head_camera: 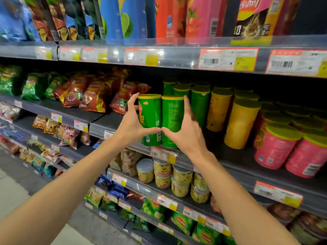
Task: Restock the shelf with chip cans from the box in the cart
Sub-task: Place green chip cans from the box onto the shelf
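Both hands, left hand [131, 121] and right hand [184, 131], clamp 2 green chip cans [162, 119] together so they land upright on the shelf [235, 167] beside matching green ones.

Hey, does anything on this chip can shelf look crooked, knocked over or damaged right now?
Nothing stands out. The two green cans held between the left hand and right hand stand upright at the shelf edge, and the green, yellow and pink cans behind are upright too.
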